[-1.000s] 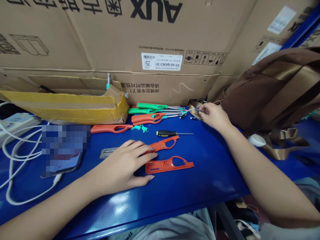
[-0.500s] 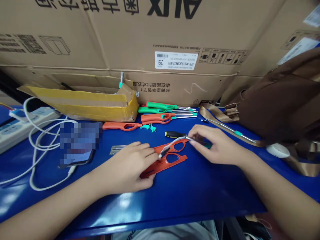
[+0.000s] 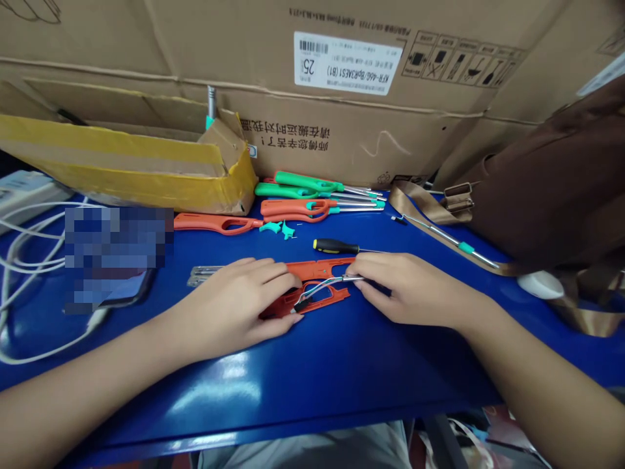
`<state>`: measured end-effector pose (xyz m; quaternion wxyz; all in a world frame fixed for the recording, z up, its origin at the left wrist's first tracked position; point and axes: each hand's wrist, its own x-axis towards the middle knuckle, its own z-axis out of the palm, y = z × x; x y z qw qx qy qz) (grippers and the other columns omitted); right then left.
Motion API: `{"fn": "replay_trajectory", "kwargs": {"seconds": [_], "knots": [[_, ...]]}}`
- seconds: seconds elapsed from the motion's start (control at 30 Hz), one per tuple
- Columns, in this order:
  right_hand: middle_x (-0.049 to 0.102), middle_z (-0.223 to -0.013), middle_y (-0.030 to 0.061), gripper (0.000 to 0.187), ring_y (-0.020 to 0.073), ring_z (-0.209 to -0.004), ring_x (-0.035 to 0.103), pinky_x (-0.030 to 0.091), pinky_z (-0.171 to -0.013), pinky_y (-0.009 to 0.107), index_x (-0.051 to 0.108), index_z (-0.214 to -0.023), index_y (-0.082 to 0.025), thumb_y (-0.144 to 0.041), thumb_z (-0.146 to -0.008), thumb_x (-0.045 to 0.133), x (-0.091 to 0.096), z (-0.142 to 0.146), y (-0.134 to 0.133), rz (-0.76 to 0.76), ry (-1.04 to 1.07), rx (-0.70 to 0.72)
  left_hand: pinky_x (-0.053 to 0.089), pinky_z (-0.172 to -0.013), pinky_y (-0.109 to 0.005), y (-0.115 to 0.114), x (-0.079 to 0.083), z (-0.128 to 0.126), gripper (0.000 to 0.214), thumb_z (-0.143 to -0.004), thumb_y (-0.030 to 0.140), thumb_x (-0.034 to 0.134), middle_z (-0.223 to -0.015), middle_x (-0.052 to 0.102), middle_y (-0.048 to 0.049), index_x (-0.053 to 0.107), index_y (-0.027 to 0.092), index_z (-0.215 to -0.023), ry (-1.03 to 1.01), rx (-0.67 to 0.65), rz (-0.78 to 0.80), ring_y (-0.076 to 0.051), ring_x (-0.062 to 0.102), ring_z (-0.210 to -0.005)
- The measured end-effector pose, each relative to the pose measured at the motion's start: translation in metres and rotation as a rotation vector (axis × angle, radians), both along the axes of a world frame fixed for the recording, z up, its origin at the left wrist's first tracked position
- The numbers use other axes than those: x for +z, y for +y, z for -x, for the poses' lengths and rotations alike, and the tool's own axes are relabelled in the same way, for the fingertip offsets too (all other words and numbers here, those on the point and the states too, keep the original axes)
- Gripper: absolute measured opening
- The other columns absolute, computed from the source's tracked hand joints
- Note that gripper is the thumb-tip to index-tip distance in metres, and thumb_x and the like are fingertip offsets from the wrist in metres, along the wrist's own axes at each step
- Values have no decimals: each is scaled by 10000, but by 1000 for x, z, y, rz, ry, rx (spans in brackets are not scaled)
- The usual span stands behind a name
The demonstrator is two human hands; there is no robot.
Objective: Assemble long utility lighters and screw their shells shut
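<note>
My left hand [image 3: 239, 296] is closed on the handle end of an orange lighter casing half [image 3: 336, 299], its thumb along the near edge. Just behind lies a second orange casing half [image 3: 305, 268], partly covered by my fingers. Between finger and thumb, my right hand [image 3: 410, 283] pinches a thin metal lighter tube [image 3: 351, 279] at the right end of the casing. Pale wires [image 3: 319, 286] run left from this tube to a small black igniter [image 3: 303, 304], which is over the nearer half beside my left thumb. The tube's far end is hidden by my right hand.
Behind my hands lies a black-and-yellow screwdriver [image 3: 336, 246]. Farther back are green lighters [image 3: 303, 185], orange lighters [image 3: 293, 210] and teal triggers [image 3: 287, 229]. A yellow-taped carton [image 3: 195, 172], a blurred phone [image 3: 117, 260] and white cables [image 3: 29, 264] occupy the left; a brown bag [image 3: 537, 182] is right.
My right hand has brought the metal tube left and nearer, to the casing's end. The igniter and wires now lie lower over the nearer half. The camera view has tilted down.
</note>
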<state>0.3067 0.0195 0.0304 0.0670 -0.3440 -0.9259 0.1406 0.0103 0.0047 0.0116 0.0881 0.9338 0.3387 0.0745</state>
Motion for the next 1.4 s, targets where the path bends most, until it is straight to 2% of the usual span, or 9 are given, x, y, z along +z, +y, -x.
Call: {"fn": "replay_trajectory", "kwargs": {"seconds": [0.1,0.2,0.37,0.53,0.67,0.73,0.83,1.03,1.4], "knots": [[676,-985,68,185,213,-895,627,471,-793,341,638,-1042,-204,-223,-1036,455,-2,3,-1,-12,9,17,471,-784,-346,0,-3,-2,237,-979,391,597,-1047,695,-55,638,215,-1132,-30,25,53,-230,639,-919],[661,-989,71,205,205,-896,623,474,-781,323,643,-1041,-197,-274,-1059,453,-3,4,0,-24,56,23,474,-793,-349,-1,-3,-1,209,-974,370,607,-1045,694,-52,644,211,-1104,-37,26,20,-230,635,-923],[664,-1012,77,226,189,-916,632,496,-817,303,651,-1098,-187,-277,-1076,445,-3,6,-3,-31,232,36,482,-806,-341,-3,-1,-1,314,-994,407,611,-1066,700,-60,631,198,-1228,-156,22,-43,-225,632,-947],[661,-1065,91,276,192,-944,642,515,-837,309,636,-1257,-171,-254,-1073,447,-2,6,-6,-33,240,40,461,-779,-316,-3,1,0,155,-1034,290,567,-931,692,-30,675,180,-1016,-227,-23,-106,-184,607,-850],[683,-1238,72,288,197,-1123,644,500,-965,320,592,-1324,-217,-222,-1067,461,-5,3,-6,7,185,38,458,-740,-306,-1,1,2,159,-1034,267,564,-874,684,-27,691,174,-1009,-229,-14,-162,-174,604,-797],[692,-1252,46,255,191,-1126,652,502,-963,322,589,-1287,-236,-219,-1063,469,-4,3,-6,69,137,23,459,-719,-297,0,-1,3,164,-1035,275,568,-860,686,-23,700,179,-1044,-233,-6,-164,-169,614,-779],[711,-1129,23,181,187,-1000,671,517,-852,321,604,-1190,-239,-240,-1057,481,-1,3,-6,151,74,-16,469,-719,-294,0,-3,3,180,-1039,282,561,-883,703,-31,706,179,-1071,-228,-15,-140,-171,634,-789],[697,-1045,31,159,193,-937,647,488,-812,326,660,-1090,-215,-263,-1042,517,5,1,-5,125,55,15,500,-755,-315,-1,-3,3,220,-1053,287,529,-949,734,-50,699,171,-1131,-221,-19,-113,-195,668,-841],[706,-1037,27,188,189,-922,655,465,-789,311,704,-1094,-222,-194,-1002,542,8,-6,-3,168,8,78,546,-794,-315,-1,-7,2,250,-1047,253,515,-1050,747,-49,681,184,-1220,-183,-47,-46,-197,720,-911]]}}
